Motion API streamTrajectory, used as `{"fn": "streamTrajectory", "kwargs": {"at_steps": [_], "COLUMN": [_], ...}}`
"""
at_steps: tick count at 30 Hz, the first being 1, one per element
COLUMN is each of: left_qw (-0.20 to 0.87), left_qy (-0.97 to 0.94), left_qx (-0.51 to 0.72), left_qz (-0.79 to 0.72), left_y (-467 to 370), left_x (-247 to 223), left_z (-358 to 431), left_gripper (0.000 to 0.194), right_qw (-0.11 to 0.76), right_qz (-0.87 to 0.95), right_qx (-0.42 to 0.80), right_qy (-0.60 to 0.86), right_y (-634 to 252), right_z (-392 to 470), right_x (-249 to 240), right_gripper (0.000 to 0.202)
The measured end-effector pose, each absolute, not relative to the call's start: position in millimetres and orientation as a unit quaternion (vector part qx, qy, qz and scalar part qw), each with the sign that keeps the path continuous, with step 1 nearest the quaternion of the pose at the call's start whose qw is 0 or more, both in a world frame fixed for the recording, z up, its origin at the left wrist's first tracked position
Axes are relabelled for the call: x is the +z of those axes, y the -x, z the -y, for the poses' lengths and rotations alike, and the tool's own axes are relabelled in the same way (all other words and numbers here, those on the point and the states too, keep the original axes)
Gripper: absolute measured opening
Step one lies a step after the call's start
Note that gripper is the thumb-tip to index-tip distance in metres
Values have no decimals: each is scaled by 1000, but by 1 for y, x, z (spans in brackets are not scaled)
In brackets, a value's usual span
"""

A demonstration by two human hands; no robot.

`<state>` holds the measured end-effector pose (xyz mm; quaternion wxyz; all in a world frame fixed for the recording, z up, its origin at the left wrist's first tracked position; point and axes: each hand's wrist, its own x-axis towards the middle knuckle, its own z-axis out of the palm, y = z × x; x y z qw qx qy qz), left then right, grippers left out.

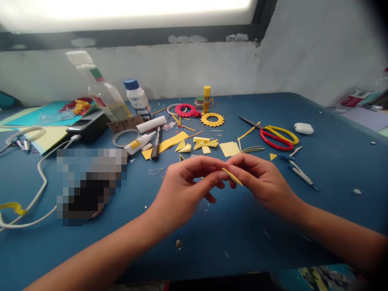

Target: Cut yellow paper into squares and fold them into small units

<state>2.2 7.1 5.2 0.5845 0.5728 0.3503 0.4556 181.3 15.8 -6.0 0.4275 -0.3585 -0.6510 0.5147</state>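
Between the fingertips of both hands is a small folded piece of yellow paper [233,176], seen nearly edge-on. My left hand [194,182] pinches its left end with thumb and forefinger. My right hand [260,176] pinches it from the other side, thumb along the fold. Just beyond the hands lie folded yellow paper pieces [205,143] and a flat yellow square of paper [229,149]. Scissors [277,135] with red and yellow handles rest open to the right, behind my right hand.
A yellow glue stick [206,100], a yellow paper ring [212,119] and a red one [185,110] stand further back. Left are a black marker [156,143], a white bottle [138,99], a glass bottle [104,93] and a cable [42,173]. A compass [300,171] lies right.
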Motion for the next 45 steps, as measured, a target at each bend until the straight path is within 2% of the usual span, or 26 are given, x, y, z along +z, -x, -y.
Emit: {"fn": "streamTrajectory", "kwargs": {"at_steps": [3, 7, 11, 19, 29, 40, 45], "left_qw": [494, 413, 356, 308, 234, 206, 105], "left_qy": [-617, -673, -719, -751, -772, -781, -828], "left_qx": [501, 517, 514, 515, 530, 528, 500], "left_qz": [-354, -329, -303, -276, -263, -263, -233], "left_y": [1, 3, 3, 1, 1, 3, 10], "left_x": [4, 3, 1, 2, 5, 7, 15], "left_z": [-4, -2, -2, -2, 0, 1, 1], "left_gripper": [10, 16, 20, 25, 23, 21, 20], "right_qw": [460, 518, 537, 527, 547, 564, 550], "right_qz": [705, 760, 761, 770, 750, 721, 719], "right_qx": [421, 270, 223, 238, 265, 318, 355], "right_qy": [337, 285, 287, 268, 261, 246, 232], "right_y": [-183, -184, -185, -188, -187, -188, -188], "right_z": [-13, -12, -8, -7, -6, -5, -4], "right_x": [-7, -8, -2, 2, 0, -2, 0], "right_gripper": [8, 19, 23, 23, 10, 20, 21]}}
